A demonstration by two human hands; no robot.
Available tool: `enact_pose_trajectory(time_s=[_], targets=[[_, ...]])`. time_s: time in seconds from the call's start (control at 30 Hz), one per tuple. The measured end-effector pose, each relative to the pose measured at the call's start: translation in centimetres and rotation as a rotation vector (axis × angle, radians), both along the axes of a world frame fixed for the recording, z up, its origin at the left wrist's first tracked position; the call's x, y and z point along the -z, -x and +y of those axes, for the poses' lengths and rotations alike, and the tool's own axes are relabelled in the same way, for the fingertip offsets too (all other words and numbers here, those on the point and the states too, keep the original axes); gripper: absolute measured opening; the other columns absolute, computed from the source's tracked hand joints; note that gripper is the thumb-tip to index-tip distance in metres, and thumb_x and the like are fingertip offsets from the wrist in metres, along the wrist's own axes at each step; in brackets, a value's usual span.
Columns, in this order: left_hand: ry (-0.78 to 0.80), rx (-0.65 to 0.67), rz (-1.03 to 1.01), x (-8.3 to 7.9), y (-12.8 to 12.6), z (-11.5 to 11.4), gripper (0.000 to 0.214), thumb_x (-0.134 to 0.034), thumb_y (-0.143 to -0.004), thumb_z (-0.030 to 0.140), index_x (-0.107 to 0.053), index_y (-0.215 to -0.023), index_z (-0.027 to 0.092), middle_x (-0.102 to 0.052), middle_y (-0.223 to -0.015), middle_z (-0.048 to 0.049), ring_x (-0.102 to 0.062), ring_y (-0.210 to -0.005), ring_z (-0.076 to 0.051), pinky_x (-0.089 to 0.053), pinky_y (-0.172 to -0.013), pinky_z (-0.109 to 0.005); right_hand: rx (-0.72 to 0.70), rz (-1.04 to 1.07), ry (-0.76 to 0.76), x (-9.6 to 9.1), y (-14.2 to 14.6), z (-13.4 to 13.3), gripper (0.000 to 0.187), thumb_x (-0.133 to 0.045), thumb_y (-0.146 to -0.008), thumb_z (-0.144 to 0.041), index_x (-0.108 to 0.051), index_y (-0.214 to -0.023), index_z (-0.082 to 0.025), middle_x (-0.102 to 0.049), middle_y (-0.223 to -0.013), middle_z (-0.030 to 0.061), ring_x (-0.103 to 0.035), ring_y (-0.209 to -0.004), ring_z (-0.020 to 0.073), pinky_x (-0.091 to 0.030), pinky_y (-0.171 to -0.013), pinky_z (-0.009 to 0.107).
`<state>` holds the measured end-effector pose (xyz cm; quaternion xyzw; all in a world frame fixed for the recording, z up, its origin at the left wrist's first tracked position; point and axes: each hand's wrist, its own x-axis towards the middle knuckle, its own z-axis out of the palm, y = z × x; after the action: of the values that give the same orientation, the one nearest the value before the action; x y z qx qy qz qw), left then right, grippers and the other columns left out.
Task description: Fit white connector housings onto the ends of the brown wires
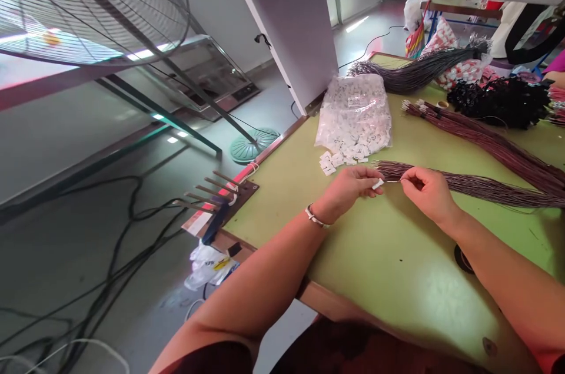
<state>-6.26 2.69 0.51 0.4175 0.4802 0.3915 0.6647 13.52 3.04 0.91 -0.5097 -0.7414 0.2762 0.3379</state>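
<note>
Between its thumb and fingers my left hand [355,182] pinches a small white plastic connector [378,184]. To its right, my right hand [426,188] is closed on a thin wire [392,181] whose end meets the connector; whether it sits inside cannot be made out. Behind both hands lies a bundle of dark brown wires [477,182], stretching off to the right. Loose white connectors [329,163] are scattered just beyond my left hand, at the mouth of a clear plastic bag [355,106] full of more of them.
A thicker reddish-brown wire bundle [477,132], a black pile of parts [498,100] and a grey wire bundle [419,75] lie farther back on the green table [375,262]. A pronged rack [216,194] is fixed at the left edge. A large fan [97,6] stands at left.
</note>
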Motion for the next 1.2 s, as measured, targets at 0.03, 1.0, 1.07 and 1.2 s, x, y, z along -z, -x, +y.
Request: enact_pose_trajectory(time_s=[0.03,1.0,1.07,1.2], targets=[[0.010,-0.019,-0.052,0.0,-0.1,0.0,0.015,-0.072,-0.069,0.017,-0.068,-0.082,0.010,-0.068,-0.071,-0.0054,-0.060,-0.060,-0.009,-0.048,-0.062,-0.023,-0.002,-0.059,-0.036,-0.1,0.0,0.0,0.010,-0.052,-0.076,-0.025,-0.060,-0.071,-0.023,-0.063,-0.067,0.0001,-0.056,-0.060,0.0155,-0.041,-0.058,0.028],[-0.099,-0.025,-0.110,0.7,-1.1,-0.6,0.029,-0.081,-0.060,0.032,-0.064,-0.072,0.012,-0.067,-0.063,-0.0013,-0.064,-0.059,-0.011,-0.049,-0.059,-0.023,-0.061,-0.180,-0.268,0.6,0.5,-0.9,0.010,-0.048,-0.079,-0.017,-0.057,-0.075,-0.020,-0.061,-0.065,0.0000,-0.052,-0.056,0.0119,-0.036,-0.055,0.024],[-0.081,-0.027,-0.184,0.9,-1.3,-0.6,0.032,-0.083,-0.058,0.033,-0.062,-0.070,0.012,-0.066,-0.063,-0.0007,-0.064,-0.058,-0.010,-0.048,-0.058,-0.021,-0.048,-0.125,-0.231,0.6,0.5,-1.0,0.009,-0.049,-0.079,-0.019,-0.057,-0.076,-0.020,-0.061,-0.064,-0.0005,-0.051,-0.055,0.0113,-0.037,-0.055,0.024],[-0.113,-0.026,-0.213,1.1,-1.4,-0.6,0.031,-0.083,-0.058,0.031,-0.062,-0.070,0.012,-0.066,-0.064,-0.0005,-0.064,-0.060,-0.010,-0.049,-0.059,-0.021,-0.047,-0.073,-0.160,0.6,0.3,-1.0,0.009,-0.049,-0.080,-0.020,-0.057,-0.076,-0.019,-0.060,-0.063,-0.0014,-0.049,-0.053,0.0104,-0.037,-0.054,0.023]])
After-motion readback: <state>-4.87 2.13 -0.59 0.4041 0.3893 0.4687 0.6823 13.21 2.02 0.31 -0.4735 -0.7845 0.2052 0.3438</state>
